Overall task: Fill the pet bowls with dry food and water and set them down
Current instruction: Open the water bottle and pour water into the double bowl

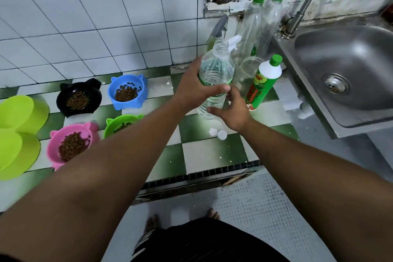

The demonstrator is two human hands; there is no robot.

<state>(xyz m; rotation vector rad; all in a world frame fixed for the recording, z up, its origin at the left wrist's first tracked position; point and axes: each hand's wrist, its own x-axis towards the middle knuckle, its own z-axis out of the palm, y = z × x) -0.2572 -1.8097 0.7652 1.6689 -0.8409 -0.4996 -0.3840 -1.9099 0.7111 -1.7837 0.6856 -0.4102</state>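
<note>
Left hand [191, 89] grips the uncapped water bottle [214, 68] mid-body; right hand [232, 115], fingers spread, apparently touches its base. Carry upright; pour slowly into the lime bowls [19, 112], far left.

Checkered counter [204, 155] bears pet bowls [127, 91], bottles [263, 83], caps [219, 133].

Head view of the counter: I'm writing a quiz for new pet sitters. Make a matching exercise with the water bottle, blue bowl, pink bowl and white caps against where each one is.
Things:
1 water bottle
2 blue bowl
3 pink bowl
4 white caps

Places:
a beside the green bowl, near the counter's front edge
b loose on the counter in front of the water bottle
c gripped by the left hand
d beside the black bowl, near the wall

Pairs: 1-c, 2-d, 3-a, 4-b
</note>
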